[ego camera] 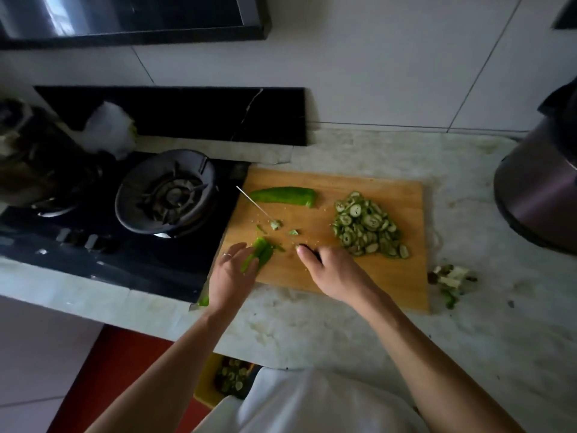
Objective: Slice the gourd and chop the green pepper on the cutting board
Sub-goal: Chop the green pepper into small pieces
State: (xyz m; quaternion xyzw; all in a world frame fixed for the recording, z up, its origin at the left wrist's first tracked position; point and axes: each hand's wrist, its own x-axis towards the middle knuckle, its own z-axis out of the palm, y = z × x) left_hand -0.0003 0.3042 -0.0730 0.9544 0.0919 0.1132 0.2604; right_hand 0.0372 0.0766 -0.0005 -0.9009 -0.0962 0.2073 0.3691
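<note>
Two bare hands of ours work over the wooden cutting board [340, 195], and no brand, label or writing can be read anywhere. We stand at a pale marbled countertop [390, 345] beneath a wall of large white tiles [374, 57]; a black gas hob [125, 260] with a round burner ring [167, 192] touches the board's left edge, and a dark range hood [131, 17] hangs above it. A dark rounded appliance [537, 189] stands at the right, well apart from the board; we cannot tell what it holds. Below the counter edge, a yellow container [215, 379] holds green sliced pieces. Scraps [452, 276] lie on the counter just beside the board's right edge.

On the board, a heap of gourd slices [365, 226] sits on the right, and one long green pepper piece [284, 195] lies near the far edge. Our left hand [231, 276] rests with relaxed fingers on a second pepper piece [260, 254] at the near left corner. Our right hand [327, 270] grips the dark handle of a knife [254, 203], its thin blade reaching toward the hob, with small pepper bits [276, 225] beside it.
</note>
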